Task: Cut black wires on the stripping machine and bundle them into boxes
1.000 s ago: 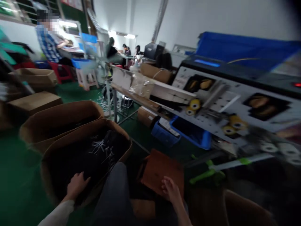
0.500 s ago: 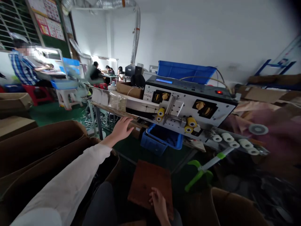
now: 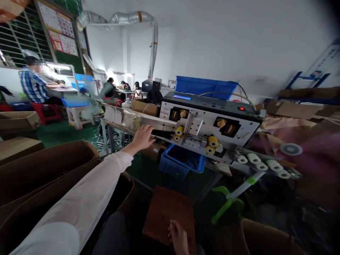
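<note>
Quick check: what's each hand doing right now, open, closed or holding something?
Left hand: at the black material; whether it grips it cannot be told.
Right hand: partly open, fingers loosely curled, nothing visible in it.

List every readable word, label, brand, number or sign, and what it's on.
No text is legible.
Machine front: handwritten-looking marks, too small to read.
Display on its top: lit blue, no characters legible.
Wall posters: printed, too small to read.
White sign, far right: blue marks, too blurred to read.
</note>
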Available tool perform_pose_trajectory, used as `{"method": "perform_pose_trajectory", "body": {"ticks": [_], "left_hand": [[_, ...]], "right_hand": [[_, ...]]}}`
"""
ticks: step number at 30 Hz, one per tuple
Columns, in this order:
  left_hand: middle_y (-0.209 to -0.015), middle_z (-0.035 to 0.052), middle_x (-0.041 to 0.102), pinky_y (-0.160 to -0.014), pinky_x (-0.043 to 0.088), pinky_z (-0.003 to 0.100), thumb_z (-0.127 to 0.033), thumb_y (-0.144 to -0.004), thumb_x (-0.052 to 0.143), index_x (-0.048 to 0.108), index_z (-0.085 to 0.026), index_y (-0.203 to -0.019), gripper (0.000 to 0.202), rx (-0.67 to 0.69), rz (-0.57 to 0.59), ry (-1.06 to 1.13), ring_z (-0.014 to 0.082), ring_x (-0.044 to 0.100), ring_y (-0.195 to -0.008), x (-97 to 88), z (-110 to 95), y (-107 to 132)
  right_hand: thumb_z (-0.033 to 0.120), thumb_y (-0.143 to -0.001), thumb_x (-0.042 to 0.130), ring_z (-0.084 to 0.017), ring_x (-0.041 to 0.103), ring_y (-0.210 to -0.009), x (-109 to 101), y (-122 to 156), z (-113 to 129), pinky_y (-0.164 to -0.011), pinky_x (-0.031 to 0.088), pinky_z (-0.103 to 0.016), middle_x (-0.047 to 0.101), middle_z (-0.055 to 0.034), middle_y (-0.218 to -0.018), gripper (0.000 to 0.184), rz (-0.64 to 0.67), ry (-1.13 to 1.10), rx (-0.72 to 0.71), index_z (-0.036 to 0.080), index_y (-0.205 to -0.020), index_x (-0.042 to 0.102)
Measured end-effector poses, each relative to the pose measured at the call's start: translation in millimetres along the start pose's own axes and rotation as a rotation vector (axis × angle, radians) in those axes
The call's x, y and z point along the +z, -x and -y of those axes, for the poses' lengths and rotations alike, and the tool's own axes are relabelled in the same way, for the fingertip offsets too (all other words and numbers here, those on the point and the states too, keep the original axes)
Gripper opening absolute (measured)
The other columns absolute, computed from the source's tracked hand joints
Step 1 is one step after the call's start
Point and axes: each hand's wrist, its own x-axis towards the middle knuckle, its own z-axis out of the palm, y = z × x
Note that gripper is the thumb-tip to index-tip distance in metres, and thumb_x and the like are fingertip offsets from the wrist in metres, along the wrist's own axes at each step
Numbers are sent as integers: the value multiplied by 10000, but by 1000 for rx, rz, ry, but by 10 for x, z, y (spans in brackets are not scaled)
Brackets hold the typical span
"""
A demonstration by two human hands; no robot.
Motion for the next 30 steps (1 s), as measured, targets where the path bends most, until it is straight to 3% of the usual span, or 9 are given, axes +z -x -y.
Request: {"method": "perform_pose_trajectory", "body": {"ticks": [6, 11, 18, 26, 30], "left_hand": [[-1184, 145, 486, -929, 345, 397, -326, -759, 615, 464, -96, -1201, 521, 103, 94, -46, 297, 424, -1097, 48, -77, -236], [-1209, 148, 494, -937, 350, 387, -309, -728, 641, 482, -102, -1181, 523, 84, 232, -62, 295, 443, -1114, 198, -55, -386], [-1117, 162, 562, -873, 400, 371, -352, -739, 638, 552, -99, -1066, 423, 95, 297, -82, 301, 507, -1070, 349, 39, -477], [-1085, 133, 605, -877, 393, 319, -180, -737, 633, 591, -127, -1028, 298, 302, 389, -74, 250, 531, -1064, 182, 172, -361], [-974, 111, 638, -905, 381, 335, -119, -801, 515, 607, -140, -955, 180, 534, 391, -43, 218, 560, -980, -2, -49, -62]], "right_hand": [[708, -690, 478, -167, 605, -506, -15, -33, -99, -418, 439, -239, 637, -50, -661, 595, 61, 45, 13, 183, -911, 650], [678, -712, 482, -150, 593, -493, -8, -59, -178, -401, 426, -214, 627, -45, -663, 569, 59, 47, 2, 170, -908, 649], [664, -725, 486, -150, 591, -483, 7, -62, -200, -383, 421, -207, 626, -48, -659, 547, 38, 52, -15, 171, -896, 652], [667, -725, 480, -161, 594, -478, 4, -34, -158, -386, 415, -218, 627, -43, -629, 556, 19, 58, -48, 165, -885, 661], [631, -741, 482, -171, 591, -476, 8, -18, -110, -390, 417, -234, 624, -43, -611, 520, 20, 57, -72, 162, -878, 660]]}}
